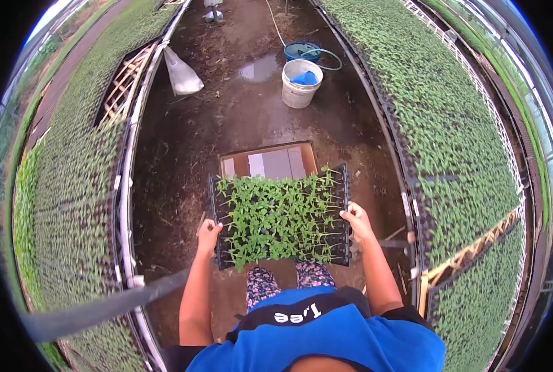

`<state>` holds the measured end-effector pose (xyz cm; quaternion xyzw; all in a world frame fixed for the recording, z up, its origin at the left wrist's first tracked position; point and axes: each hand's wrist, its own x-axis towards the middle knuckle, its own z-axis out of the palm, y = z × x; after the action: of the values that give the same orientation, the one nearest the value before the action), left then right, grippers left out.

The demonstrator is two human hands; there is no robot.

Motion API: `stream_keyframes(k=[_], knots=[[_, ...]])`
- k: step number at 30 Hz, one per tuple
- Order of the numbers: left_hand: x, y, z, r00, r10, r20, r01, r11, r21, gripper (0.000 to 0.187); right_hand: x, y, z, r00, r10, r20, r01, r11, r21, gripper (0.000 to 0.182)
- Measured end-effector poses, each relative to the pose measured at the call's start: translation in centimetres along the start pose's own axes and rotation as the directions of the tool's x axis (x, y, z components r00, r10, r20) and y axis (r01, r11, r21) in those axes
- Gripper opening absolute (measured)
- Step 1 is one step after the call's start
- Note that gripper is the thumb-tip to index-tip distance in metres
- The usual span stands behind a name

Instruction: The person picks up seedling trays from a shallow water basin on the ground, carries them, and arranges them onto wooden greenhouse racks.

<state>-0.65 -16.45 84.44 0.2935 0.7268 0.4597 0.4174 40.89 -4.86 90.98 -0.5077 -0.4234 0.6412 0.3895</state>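
Observation:
I hold a black seedling tray (344, 186) full of small green plants level in front of my body, over the dirt aisle. My left hand (208, 235) grips its left edge and my right hand (357, 222) grips its right edge. Just beyond the tray's far side, an open cardboard box (270, 162) lies on the ground. My blue shirt and patterned trousers show below the tray.
Long raised benches of seedlings (72, 186) (450, 124) line both sides of the narrow muddy aisle. Farther along stand a white bucket (299, 87) with something blue in it, a blue basin with a hose (307, 51), a puddle and a white bag (181, 74).

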Motion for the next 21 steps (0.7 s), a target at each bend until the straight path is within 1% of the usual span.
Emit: stream_keyframes(k=[1, 3, 4, 6, 8, 10, 11, 12, 14, 16, 17, 18, 19, 21], knots=[[2.7, -0.9, 0.7, 1.000, -0.012, 0.011, 0.012, 1.000, -0.008, 0.022, 2.8, 1.3, -0.1, 0.998, -0.002, -0.067, -0.002, 0.998, -0.065, 0.025], [7.8, -2.3, 2.1, 0.997, -0.071, -0.031, 0.072, 0.997, 0.034, 0.022, 9.5, 5.0, -1.2, 0.996, 0.020, -0.081, -0.032, 0.988, -0.150, 0.025], [9.2, -3.0, 2.8, 0.993, -0.107, -0.053, 0.109, 0.993, 0.051, 0.022, 11.6, 6.5, -1.4, 0.995, 0.036, -0.088, -0.053, 0.979, -0.197, 0.025], [13.4, -4.6, 4.0, 0.988, -0.108, -0.111, 0.127, 0.975, 0.183, 0.022, 16.7, 9.4, -1.5, 0.986, -0.021, -0.163, -0.023, 0.964, -0.266, 0.023], [17.8, -8.3, 5.1, 0.982, -0.083, -0.171, 0.130, 0.950, 0.283, 0.022, 21.8, 12.8, -1.6, 0.967, -0.075, -0.243, -0.019, 0.931, -0.363, 0.023], [22.1, -12.0, 6.2, 0.977, -0.114, -0.179, 0.150, 0.968, 0.202, 0.023, 26.7, 16.7, -2.2, 0.967, -0.028, -0.253, -0.096, 0.881, -0.464, 0.024], [24.0, -14.1, 6.6, 0.967, -0.136, -0.217, 0.196, 0.937, 0.289, 0.024, 28.5, 18.5, -2.2, 0.960, -0.054, -0.274, -0.103, 0.845, -0.525, 0.025], [26.2, -16.5, 6.9, 0.969, -0.138, -0.206, 0.187, 0.951, 0.246, 0.025, 30.6, 20.4, -2.3, 0.953, -0.083, -0.290, -0.108, 0.803, -0.586, 0.026], [29.9, -20.7, 7.8, 0.964, -0.128, -0.234, 0.183, 0.956, 0.231, 0.026, 34.6, 25.3, -3.2, 0.952, -0.062, -0.300, -0.156, 0.745, -0.649, 0.022], [33.3, -24.0, 8.4, 0.960, -0.091, -0.264, 0.173, 0.937, 0.305, 0.026, 38.3, 30.1, -3.6, 0.945, -0.123, -0.303, -0.133, 0.702, -0.700, 0.024], [35.4, -26.8, 8.4, 0.960, -0.097, -0.262, 0.168, 0.949, 0.266, 0.026, 39.8, 32.1, -3.7, 0.939, -0.131, -0.318, -0.143, 0.693, -0.707, 0.025], [36.5, -28.3, 8.5, 0.958, -0.106, -0.265, 0.180, 0.945, 0.273, 0.026, 41.1, 33.8, -3.6, 0.931, -0.148, -0.333, -0.146, 0.686, -0.713, 0.026], [37.9, -30.5, 8.5, 0.952, -0.129, -0.279, 0.209, 0.938, 0.278, 0.026, 42.4, 35.3, -3.9, 0.935, -0.123, -0.332, -0.171, 0.664, -0.728, 0.027], [40.6, -34.0, 8.2, 0.942, -0.159, -0.295, 0.251, 0.919, 0.304, 0.023, 44.8, 38.5, -4.2, 0.916, -0.114, -0.384, -0.219, 0.660, -0.719, 0.027]])
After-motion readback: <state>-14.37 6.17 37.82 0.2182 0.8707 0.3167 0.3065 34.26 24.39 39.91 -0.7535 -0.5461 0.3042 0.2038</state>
